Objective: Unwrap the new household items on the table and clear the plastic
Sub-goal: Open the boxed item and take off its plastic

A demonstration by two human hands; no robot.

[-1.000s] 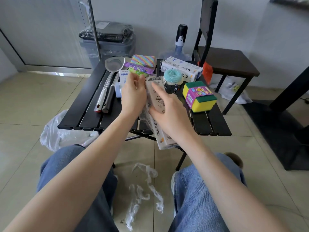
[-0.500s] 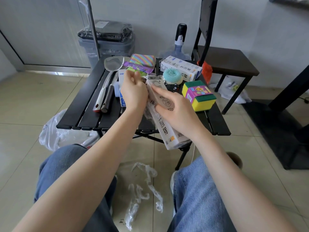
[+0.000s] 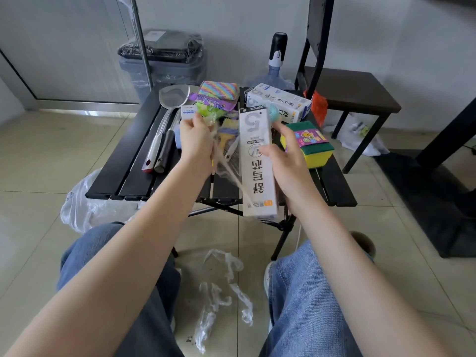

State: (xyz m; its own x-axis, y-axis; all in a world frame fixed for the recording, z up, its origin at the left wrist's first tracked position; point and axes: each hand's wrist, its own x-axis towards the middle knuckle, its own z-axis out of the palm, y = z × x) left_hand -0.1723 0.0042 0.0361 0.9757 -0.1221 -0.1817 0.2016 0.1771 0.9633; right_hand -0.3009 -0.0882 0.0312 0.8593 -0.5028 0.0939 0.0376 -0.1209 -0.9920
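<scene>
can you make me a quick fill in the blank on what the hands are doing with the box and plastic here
The right hand holds a long white cardboard ____.
The left hand pulls clear plastic film off its ____ side.
Crumpled clear plastic scraps lie on the tiled ____.
The green-and-yellow sponge pack sits on the black slatted ____.

Missing: box; left; floor; table

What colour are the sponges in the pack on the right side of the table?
Yellow with green scouring tops, banded by a pink label; head view.

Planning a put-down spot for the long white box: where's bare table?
Bare slats lie along the table's near edge, below the spatula handles, and at the near right corner below the sponge pack. The far half is crowded: striped cloths, second box. Left hand pulls plastic wrap across the middle.
</scene>
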